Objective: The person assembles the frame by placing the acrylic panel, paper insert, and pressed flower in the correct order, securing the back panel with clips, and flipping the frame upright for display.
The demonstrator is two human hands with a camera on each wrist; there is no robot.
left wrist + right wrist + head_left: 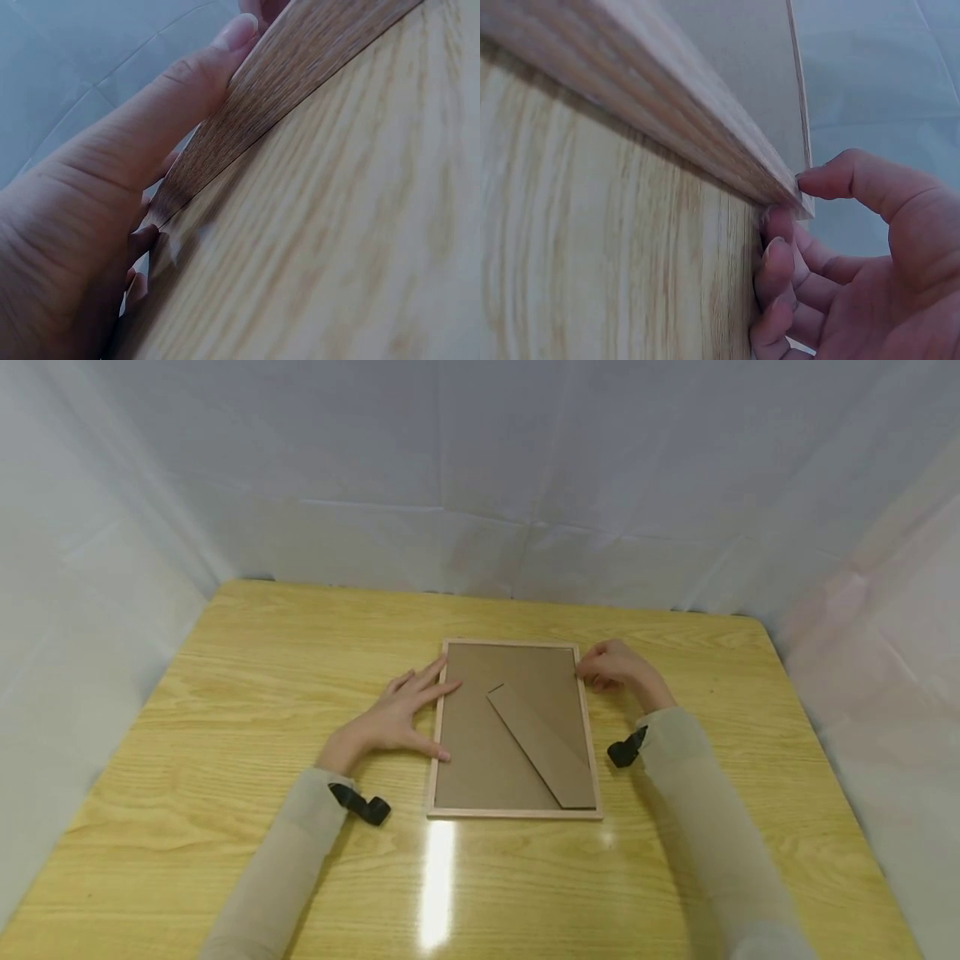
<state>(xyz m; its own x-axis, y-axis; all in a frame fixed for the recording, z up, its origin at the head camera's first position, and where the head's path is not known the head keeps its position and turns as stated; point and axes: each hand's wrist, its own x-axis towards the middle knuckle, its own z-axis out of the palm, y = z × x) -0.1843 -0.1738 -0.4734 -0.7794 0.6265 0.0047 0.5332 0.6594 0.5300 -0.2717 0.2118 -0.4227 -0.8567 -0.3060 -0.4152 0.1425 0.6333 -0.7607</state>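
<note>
A picture frame with a pale wooden border lies face down on the table. Its brown backing board faces up, and a slanted easel stand lies flat against it. My left hand rests along the left border with fingers spread and straight; the left wrist view has its thumb over the frame's wooden side. At the upper right border my right hand pinches the frame's edge. In the right wrist view, the thumb is on top and curled fingers are below the edge.
The frame is on a wood-grain table with rounded far corners. White sheeting hangs behind it and along both sides. Each sleeve carries a small black wrist camera, one at the left and one at the right.
</note>
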